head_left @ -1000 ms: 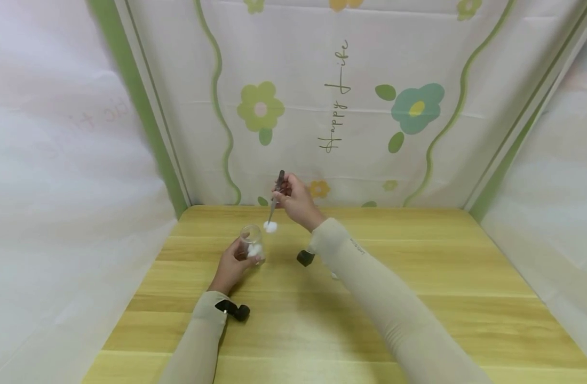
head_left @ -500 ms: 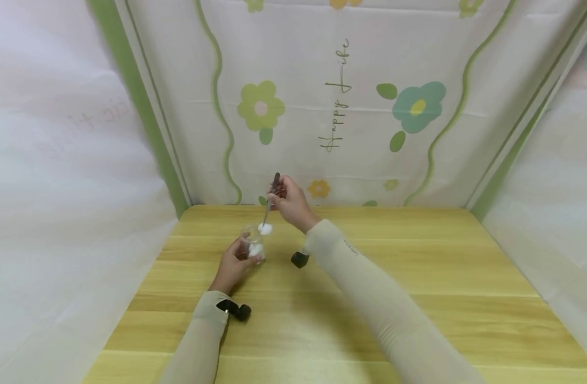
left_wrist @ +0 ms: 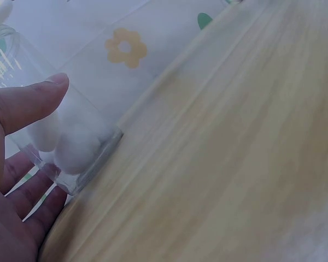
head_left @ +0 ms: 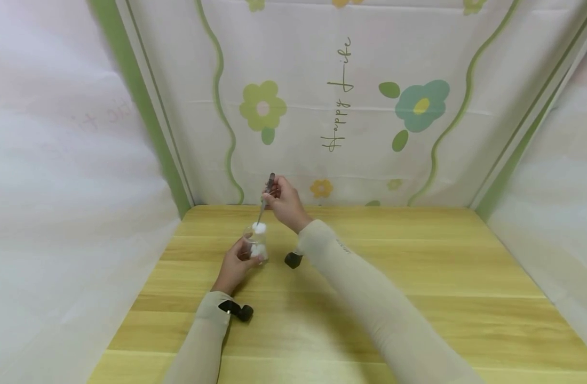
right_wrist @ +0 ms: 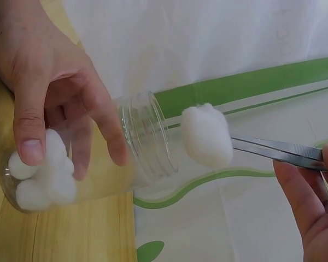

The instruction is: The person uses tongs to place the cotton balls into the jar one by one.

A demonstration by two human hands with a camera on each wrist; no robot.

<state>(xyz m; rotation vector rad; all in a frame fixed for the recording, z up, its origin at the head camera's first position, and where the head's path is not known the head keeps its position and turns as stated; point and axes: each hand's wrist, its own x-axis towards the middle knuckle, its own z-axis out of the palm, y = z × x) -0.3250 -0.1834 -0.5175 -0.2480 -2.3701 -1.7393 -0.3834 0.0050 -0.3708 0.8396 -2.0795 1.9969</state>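
Observation:
My left hand [head_left: 235,268] holds a clear glass jar [right_wrist: 145,136] upright on the table, thumb on one side and fingers round the other. Several white cotton balls [right_wrist: 46,177] lie at the jar's bottom, also visible through the glass [left_wrist: 93,123] in the left wrist view. My right hand [head_left: 286,204] pinches a pair of metal tweezers [right_wrist: 279,150], tilted with the tips down. Between those tips is one more cotton ball [right_wrist: 208,135], just outside the jar's open mouth in the right wrist view. In the head view it overlaps the jar's rim.
Both hands work near the back left of a wood-grain table [head_left: 394,298]. Behind it hangs a white curtain [head_left: 361,69] printed with flowers, and pale sheets [head_left: 68,202] close in the sides. A black wrist camera [head_left: 293,260] juts out under the right wrist.
My right hand has moved left with the tweezers, bringing their cotton ball from beside the jar to its mouth. The left hand and the jar stay almost where they were.

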